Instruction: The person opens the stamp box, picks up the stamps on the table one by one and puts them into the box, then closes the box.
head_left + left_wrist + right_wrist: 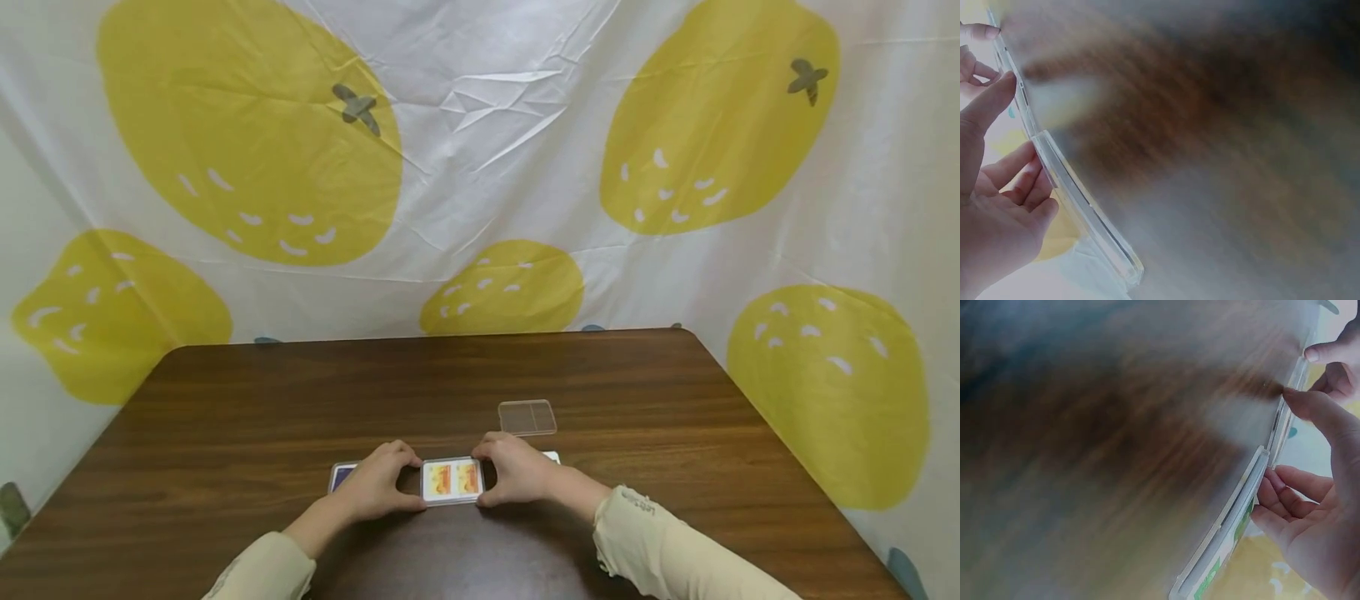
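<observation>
A clear plastic case (453,482) with two orange-pictured cards lies flat on the table in the head view. My left hand (375,483) holds its left end between thumb and fingers, and my right hand (517,471) grips the right end the same way. Partly hidden beneath the left hand is another case with a dark blue face (341,475). Behind the right hand, only a white corner of a third case (552,457) shows. In the right wrist view this case (1225,528) has green markings and stands end to end with the middle case (1282,422).
A clear, flat lid (528,417) lies farther back on the brown wooden table (300,400), beyond the right hand. A white curtain (480,167) with yellow lemons hangs behind and around the table's far edges.
</observation>
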A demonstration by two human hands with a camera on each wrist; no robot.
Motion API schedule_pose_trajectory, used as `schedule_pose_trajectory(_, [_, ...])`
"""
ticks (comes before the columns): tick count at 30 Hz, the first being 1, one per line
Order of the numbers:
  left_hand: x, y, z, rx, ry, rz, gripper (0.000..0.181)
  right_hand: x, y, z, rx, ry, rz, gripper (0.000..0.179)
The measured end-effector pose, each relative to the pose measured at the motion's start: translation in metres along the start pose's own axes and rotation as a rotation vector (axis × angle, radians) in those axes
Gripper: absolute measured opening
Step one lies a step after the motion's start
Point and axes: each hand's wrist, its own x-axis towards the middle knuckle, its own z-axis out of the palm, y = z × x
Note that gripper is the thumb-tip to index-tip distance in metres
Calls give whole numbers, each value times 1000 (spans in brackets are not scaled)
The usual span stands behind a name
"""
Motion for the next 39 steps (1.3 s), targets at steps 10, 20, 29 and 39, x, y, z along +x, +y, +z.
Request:
schedule_pose_trajectory(10, [3,2,-2,-26,57,-11,56,-16,32,-22,208,134,37,64])
schedule_pose_trajectory(20, [34,42,17,-10,106,125,55,-31,101,-43,203,225,176,65])
schedule_pose_trajectory(29, [54,63,38,-25,6,143,58,-30,118,-38,303,166,287,71])
schedule_pose_trajectory(39, [63,68,46,39,-44,85,66,-25,124,-33,215,156,263,69])
